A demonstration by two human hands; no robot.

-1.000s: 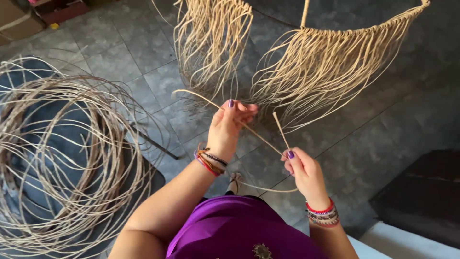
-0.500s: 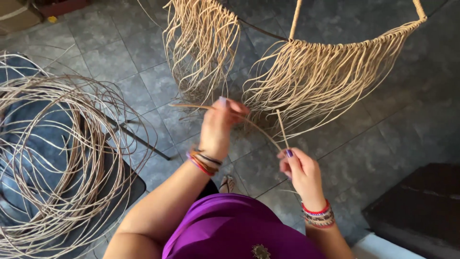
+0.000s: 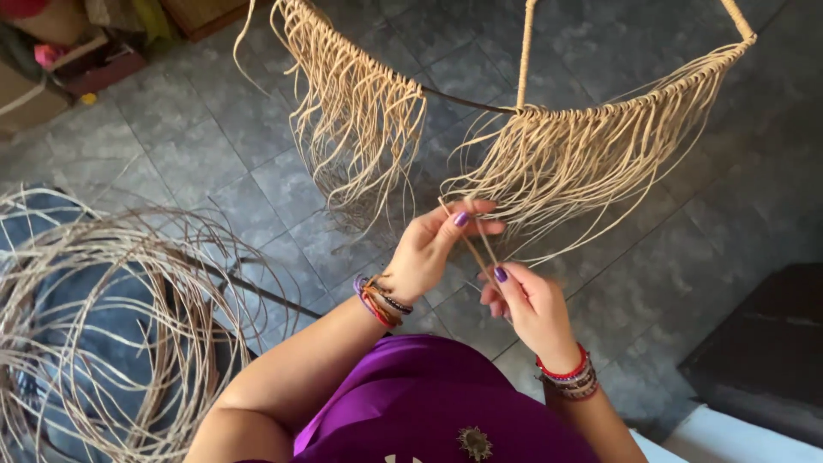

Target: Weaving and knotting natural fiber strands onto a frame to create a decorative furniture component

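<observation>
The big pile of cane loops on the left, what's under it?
Under the coil of cane you can see blue cloth and grey floor tiles. What lies beneath the cloth is covered. Both hands work away from it.

One head cam only, looking steeply down from above the torso, close to both hands at frame centre. Faces forward over the tiled floor (image 3: 214, 163); hoop (image 3: 549, 111) at top, cane coil (image 3: 103, 326) at left edge. No second view.
</observation>
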